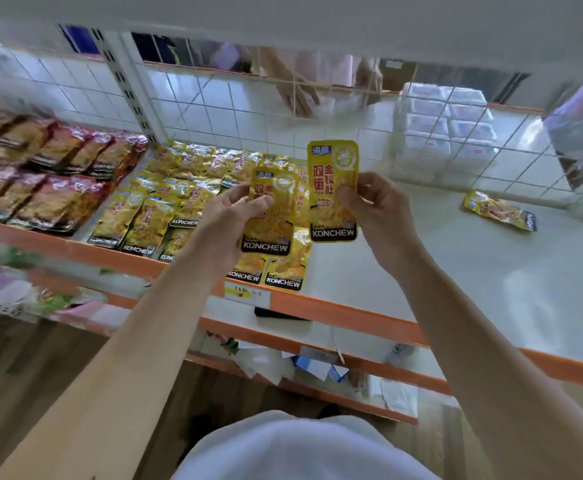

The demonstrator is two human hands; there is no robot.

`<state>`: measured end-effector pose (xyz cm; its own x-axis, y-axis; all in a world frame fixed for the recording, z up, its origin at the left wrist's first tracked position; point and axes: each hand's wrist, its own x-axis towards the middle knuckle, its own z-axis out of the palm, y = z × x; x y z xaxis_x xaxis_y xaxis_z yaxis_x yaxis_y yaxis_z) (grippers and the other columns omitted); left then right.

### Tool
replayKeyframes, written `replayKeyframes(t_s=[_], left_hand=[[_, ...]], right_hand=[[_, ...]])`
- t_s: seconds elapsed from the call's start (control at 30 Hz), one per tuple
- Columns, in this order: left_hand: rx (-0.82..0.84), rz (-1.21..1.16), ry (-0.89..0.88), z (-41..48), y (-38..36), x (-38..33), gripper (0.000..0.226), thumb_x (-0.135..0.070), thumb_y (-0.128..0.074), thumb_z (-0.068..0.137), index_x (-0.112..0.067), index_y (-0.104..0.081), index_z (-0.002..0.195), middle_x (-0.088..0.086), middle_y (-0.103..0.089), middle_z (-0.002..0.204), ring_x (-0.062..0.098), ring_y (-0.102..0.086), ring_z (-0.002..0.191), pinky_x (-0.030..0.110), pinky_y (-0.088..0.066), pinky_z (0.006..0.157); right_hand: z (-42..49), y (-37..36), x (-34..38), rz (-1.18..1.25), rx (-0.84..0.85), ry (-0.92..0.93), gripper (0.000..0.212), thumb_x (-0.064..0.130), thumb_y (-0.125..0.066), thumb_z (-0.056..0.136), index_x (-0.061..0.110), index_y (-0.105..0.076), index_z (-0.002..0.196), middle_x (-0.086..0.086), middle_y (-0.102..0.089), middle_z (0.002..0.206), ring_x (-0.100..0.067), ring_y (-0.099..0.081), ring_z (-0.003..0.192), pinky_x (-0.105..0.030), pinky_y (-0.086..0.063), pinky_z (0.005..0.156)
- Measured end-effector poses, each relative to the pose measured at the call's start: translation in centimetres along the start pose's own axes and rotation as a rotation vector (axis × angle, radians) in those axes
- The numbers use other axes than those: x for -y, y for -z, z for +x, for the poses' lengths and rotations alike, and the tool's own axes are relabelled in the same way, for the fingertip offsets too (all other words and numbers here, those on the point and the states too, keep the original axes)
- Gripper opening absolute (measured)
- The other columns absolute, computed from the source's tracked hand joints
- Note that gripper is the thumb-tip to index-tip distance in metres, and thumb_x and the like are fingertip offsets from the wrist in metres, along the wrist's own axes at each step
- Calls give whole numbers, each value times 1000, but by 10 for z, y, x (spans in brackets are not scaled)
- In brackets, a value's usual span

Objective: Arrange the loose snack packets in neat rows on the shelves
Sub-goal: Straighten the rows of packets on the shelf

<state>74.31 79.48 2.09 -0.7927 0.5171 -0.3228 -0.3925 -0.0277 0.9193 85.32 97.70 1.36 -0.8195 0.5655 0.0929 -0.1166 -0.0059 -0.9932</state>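
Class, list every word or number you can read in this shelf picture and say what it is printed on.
"KONCHEW": right packet, held by the right hand.
"双面": right packet too.
"KONCHEW": left packet, held by the left hand.
"KONCHEW": shelved yellow packets.
Unreadable, blurred: price tag, loose packet, red-brown packets.

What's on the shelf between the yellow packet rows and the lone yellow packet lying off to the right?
Head view: only bare white shelf shows between the rows and the lone packet; the right hand hides part of that stretch.
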Motion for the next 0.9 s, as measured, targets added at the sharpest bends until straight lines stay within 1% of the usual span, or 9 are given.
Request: replayKeyframes(t_s=[0.1, 0.2, 0.33, 0.43, 0.5, 0.6, 0.73, 0.83, 0.9], left_hand=[[-38, 2, -27, -1, 37, -1, 22, -5, -68, 89, -9, -67, 111, 9, -72, 100, 24, -70, 86, 42, -62, 75], [-93, 37, -42, -5, 74, -7, 21, -6, -73, 86, -11, -70, 106, 6, -75, 97, 23, -69, 87, 47, -58, 87], [-135, 58, -53, -7, 121, -13, 11, -14, -82, 77, -22, -79, 84, 4, -77, 98, 28, -71, 100, 56, -51, 100], [-142, 66, -63, -11, 158, -16, 12, -17, -84, 75, -28, -80, 78, 2, -78, 98, 30, -70, 105, 56, -49, 101], [-160, 59, -85, -14, 182, -19, 15, -14, -82, 78, -29, -80, 76, 2, -78, 94, 31, -70, 105, 56, -49, 101], [-188, 28, -101, -16, 216, -25, 15, -13, -84, 74, -23, -77, 84, 3, -78, 95, 31, -70, 104, 56, -49, 102], [-170, 30, -101, -16, 259, -37, 53, -25, -92, 57, -16, -74, 106, 6, -77, 104, 30, -69, 108, 56, -47, 103], [-150, 31, -106, -15, 281, -44, 27, -12, -84, 75, -17, -73, 100, 5, -77, 100, 30, -70, 106, 54, -50, 102], [-141, 44, -121, -16, 291, -48, 18, -8, -80, 80, -21, -75, 91, 5, -77, 96, 31, -70, 105, 54, -50, 101]], right_hand=[[-3, -31, -2, -33, 16, -14, 17, -2, -64, 91, 15, -68, 91, -1, -70, 83, -12, -67, 76, -30, -56, 72], [-8, -65, -2, -39, 9, -50, 13, 5, -69, 90, 18, -70, 93, -1, -73, 83, -17, -70, 79, -35, -57, 76], [-16, -113, -4, -103, -6, -62, 10, 13, -72, 89, 22, -72, 93, -6, -76, 91, -24, -73, 87, -47, -58, 87], [-23, -150, -6, -141, -7, -67, 8, 13, -73, 89, 20, -73, 93, -3, -76, 91, -21, -73, 88, -44, -59, 84], [-28, -173, -9, -156, -10, -69, 10, 12, -72, 89, 21, -73, 89, 2, -76, 86, -14, -73, 83, -34, -58, 76], [-35, -205, -10, -174, -29, -75, 10, 11, -71, 90, 21, -73, 88, 6, -76, 83, -11, -73, 80, -31, -60, 74], [-40, -243, -13, -196, -61, -95, 9, 12, -71, 91, 11, -74, 99, -2, -77, 88, -18, -74, 83, -43, -61, 80], [-44, -269, -16, -209, -90, -98, 8, 11, -71, 90, 13, -75, 97, -6, -77, 89, -23, -74, 85, -49, -60, 82], [-47, -283, -17, -214, -118, -92, 8, 10, -71, 89, 15, -74, 94, -4, -77, 87, -20, -74, 82, -47, -61, 81]])
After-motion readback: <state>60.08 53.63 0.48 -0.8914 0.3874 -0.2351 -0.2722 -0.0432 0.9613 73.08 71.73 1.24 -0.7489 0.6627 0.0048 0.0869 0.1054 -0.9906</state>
